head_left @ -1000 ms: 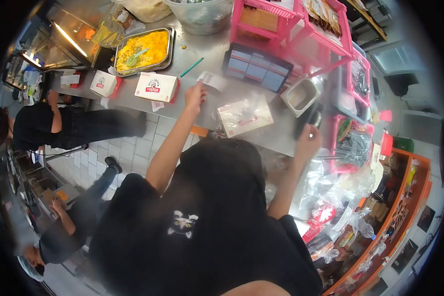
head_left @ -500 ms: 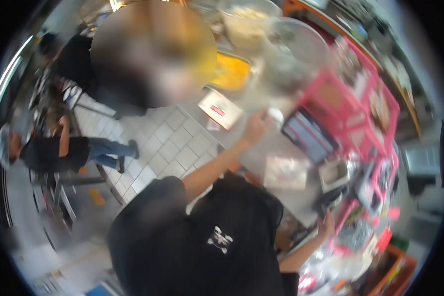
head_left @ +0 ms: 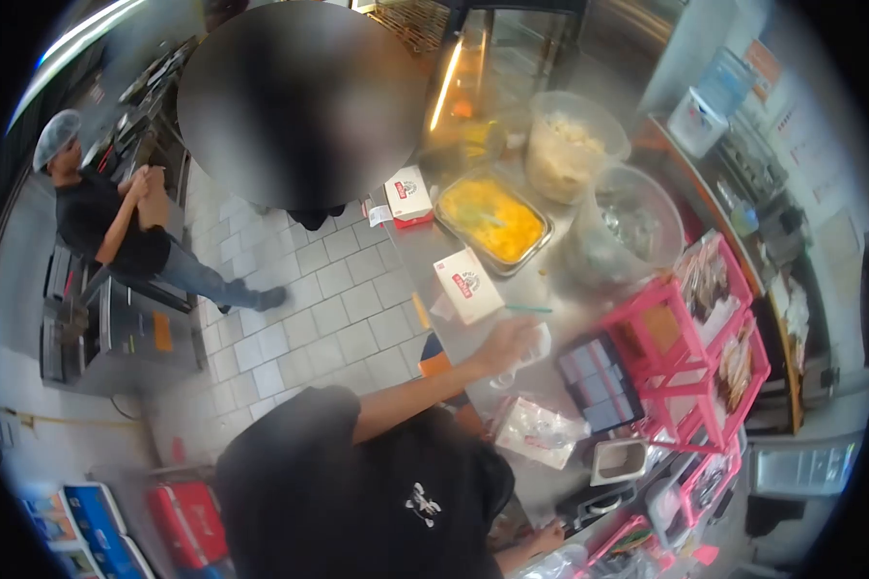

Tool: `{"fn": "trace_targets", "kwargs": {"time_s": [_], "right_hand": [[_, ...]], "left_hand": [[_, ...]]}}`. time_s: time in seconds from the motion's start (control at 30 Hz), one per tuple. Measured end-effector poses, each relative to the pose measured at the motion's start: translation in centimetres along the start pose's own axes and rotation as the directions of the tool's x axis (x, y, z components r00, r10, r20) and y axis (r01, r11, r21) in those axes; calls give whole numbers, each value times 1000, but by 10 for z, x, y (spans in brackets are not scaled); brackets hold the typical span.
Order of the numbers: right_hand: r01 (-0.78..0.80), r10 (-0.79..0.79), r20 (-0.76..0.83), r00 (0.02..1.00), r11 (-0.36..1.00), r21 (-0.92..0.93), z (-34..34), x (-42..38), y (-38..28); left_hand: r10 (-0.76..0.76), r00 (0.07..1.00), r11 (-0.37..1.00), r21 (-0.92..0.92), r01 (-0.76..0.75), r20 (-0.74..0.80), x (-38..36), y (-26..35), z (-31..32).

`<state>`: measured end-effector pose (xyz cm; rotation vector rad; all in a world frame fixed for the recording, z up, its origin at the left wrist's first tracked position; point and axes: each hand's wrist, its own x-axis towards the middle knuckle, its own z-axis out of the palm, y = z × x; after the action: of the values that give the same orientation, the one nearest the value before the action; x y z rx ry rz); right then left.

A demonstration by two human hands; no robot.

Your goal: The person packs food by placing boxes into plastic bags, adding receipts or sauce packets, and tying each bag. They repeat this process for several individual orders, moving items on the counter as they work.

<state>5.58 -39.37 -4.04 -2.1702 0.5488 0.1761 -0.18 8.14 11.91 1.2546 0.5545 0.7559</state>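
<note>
Since a second ago, your view is swinging round and your left hand [head_left: 504, 349], then touching a flat white slip on the counter, is now gripping a blurred white piece [head_left: 541, 341]; whether that is the same slip, you cannot tell here. Your two hands are staying well apart. Your left fingers are closing around the white piece above the counter [head_left: 541, 289], just beside the tablet [head_left: 599, 383]. Your right hand [head_left: 548, 538] is resting just beside a black object [head_left: 581, 509]; it is showing too small to tell whether it is holding anything. Between your hands, a white box [head_left: 521, 441] is lying with clear plastic [head_left: 558, 425] over it, and a metal container [head_left: 620, 461] is sitting nearer your right hand. Just beyond your left hand, a green pen [head_left: 531, 310] is lying near a printed box [head_left: 468, 287]; farther beyond, a metal tray [head_left: 471, 238] is holding yellow food [head_left: 497, 220]. Past the tablet from your left hand, a pink rack [head_left: 681, 439] is standing. Well away from your left hand, across the tiled floor [head_left: 333, 289], a person in a hairnet [head_left: 116, 217] is holding something brown [head_left: 153, 201].
</note>
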Motion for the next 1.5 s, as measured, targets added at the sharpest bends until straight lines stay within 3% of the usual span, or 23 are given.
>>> {"fn": "trace_targets", "kwargs": {"time_s": [0.03,0.17,0.2,0.23,0.27,0.3,0.33,0.37,0.43,0.67,0.77,0.8,0.83,0.87,0.93,0.97,1.03,1.1,1.2,1.27,1.4,1.47,1.5], "right_hand": [[166,-144,-92,985,934,315,7,5,9],[522,-575,184,797,810,266,-4,-59,-152],[490,-514,291,807,858,157,-4,-70,-191],[607,-602,380,702,785,123,1,-80,-228],[552,-578,560,593,799,240,0,-92,-276],[639,-699,552,455,688,344,10,-93,-300],[615,-731,589,343,649,448,17,-93,-323],[610,-731,631,258,630,481,28,-87,-337],[652,-751,650,118,552,519,35,-93,-370],[881,-601,792,111,428,201,53,-89,-409],[840,-585,811,2,441,316,89,-36,-395],[833,-580,814,15,457,311,99,-22,-389],[941,-570,813,117,324,91,108,-8,-384],[976,-577,788,212,166,-141,112,2,-378],[954,-508,809,296,109,-281,110,17,-361],[913,-428,818,384,45,-405,111,25,-349],[917,-404,834,377,36,-397,126,51,-304],[923,-373,852,367,30,-385,131,54,-282],[914,-211,889,405,123,-387,132,38,-259],[841,-357,780,513,392,-374,129,29,-247],[880,-563,677,473,276,-386,117,28,-214],[572,-300,662,687,784,-240,117,26,-193],[566,-288,665,689,787,-245,116,19,-178]], "left_hand": [[67,994,994,83,-74,85,4,6,1],[108,931,929,299,-220,350,11,22,10],[80,899,907,342,-245,431,14,24,13],[91,854,852,403,-333,513,18,18,17],[87,801,835,395,-383,592,22,11,20],[432,602,562,321,-762,672,22,2,24],[65,680,848,319,-424,731,22,20,34],[-32,692,864,368,-344,722,24,19,39],[-52,664,907,313,-280,746,16,24,49],[-116,680,933,314,-176,724,17,41,50],[-150,664,878,408,-252,733,40,11,49],[-166,648,809,478,-341,743,48,-3,49],[-299,624,857,491,-156,722,52,-17,44],[-304,617,858,490,-155,726,50,-28,35],[-549,536,661,725,-191,642,55,-45,16],[-559,507,694,705,-145,656,52,-55,5],[-577,467,723,685,-90,670,33,-74,-17],[-660,324,738,667,107,678,18,-83,-29],[-717,236,697,664,269,656,1,-87,-34],[-700,250,713,632,303,669,-5,-87,-33],[-642,254,759,554,341,724,-13,-102,-40],[-632,271,768,539,346,726,-15,-102,-38],[-643,257,753,533,385,722,-18,-100,-39]]}}
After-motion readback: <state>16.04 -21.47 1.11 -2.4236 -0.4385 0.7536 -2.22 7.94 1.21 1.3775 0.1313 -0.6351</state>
